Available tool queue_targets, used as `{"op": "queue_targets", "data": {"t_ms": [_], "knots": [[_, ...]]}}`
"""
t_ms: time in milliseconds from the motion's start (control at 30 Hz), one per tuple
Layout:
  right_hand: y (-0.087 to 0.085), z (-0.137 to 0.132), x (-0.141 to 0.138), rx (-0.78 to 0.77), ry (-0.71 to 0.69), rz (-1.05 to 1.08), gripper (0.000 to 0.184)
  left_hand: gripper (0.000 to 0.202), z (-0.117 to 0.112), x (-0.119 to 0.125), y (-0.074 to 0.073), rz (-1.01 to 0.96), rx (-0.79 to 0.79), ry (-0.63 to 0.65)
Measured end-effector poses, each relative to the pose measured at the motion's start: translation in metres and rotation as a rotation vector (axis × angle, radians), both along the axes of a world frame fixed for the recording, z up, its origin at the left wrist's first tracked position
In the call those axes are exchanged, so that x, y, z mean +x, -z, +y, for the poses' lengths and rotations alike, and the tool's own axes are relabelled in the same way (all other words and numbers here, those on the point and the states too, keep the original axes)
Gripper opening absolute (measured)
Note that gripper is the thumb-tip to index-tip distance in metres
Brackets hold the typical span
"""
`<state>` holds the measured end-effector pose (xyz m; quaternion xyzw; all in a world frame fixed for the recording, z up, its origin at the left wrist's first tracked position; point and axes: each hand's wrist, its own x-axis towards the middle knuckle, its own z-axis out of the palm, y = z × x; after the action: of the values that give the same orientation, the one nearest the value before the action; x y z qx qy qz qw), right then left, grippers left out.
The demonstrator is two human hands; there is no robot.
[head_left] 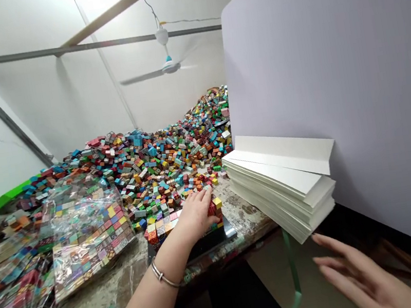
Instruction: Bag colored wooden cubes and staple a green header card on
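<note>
My left hand (198, 213) lies over a row of small colourful blocks (161, 228), its fingers stretched out and its thumb apart; its palm hides part of them. These blocks sit on a black tray (200, 248) at the table's front edge. To the right, a stack of folded white card sheets (284, 183) leans out past the table edge, with one creased sheet on top. My right hand (360, 270) is open just below the stack's lower corner, fingers apart and holding nothing. Whether a fingertip touches the stack I cannot tell.
A large heap of loose colourful blocks (162, 153) covers the back of the worn table (92, 302). Clear plastic packs of blocks (93, 234) lie at left. A pale upright panel (331, 61) stands at right. A green ribbon (292, 265) hangs below the stack; a fan (170, 67) hangs overhead.
</note>
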<state>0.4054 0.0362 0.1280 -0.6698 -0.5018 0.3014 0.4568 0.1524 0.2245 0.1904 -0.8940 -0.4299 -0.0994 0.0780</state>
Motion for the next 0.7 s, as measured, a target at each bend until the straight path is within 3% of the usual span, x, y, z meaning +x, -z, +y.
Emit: {"op": "queue_targets", "data": {"t_ms": [167,267,333,400,500,700], "knots": [[-0.027,0.078,-0.059,0.080,-0.312,-0.156,0.064,0.074,-0.012,-0.035,-0.008,-0.133,0.028,-0.110],[-0.030,0.118,-0.080,0.110,-0.400,-0.266,0.067,0.072,-0.029,-0.076,0.007,-0.388,0.174,-0.258],[-0.027,0.136,-0.089,0.112,-0.431,-0.319,0.067,0.074,-0.042,-0.102,0.024,-0.607,0.178,-0.408],[-0.024,0.146,-0.096,0.109,-0.453,-0.329,0.066,0.075,-0.056,-0.118,0.042,-0.768,0.035,-0.528],[-0.022,0.149,-0.106,0.081,-0.466,-0.290,0.069,0.078,-0.069,-0.121,0.058,-0.887,-0.177,-0.557],[-0.021,0.144,-0.117,0.025,-0.463,-0.261,0.076,0.072,-0.071,-0.106,0.062,-1.011,-0.285,-0.460]]}}
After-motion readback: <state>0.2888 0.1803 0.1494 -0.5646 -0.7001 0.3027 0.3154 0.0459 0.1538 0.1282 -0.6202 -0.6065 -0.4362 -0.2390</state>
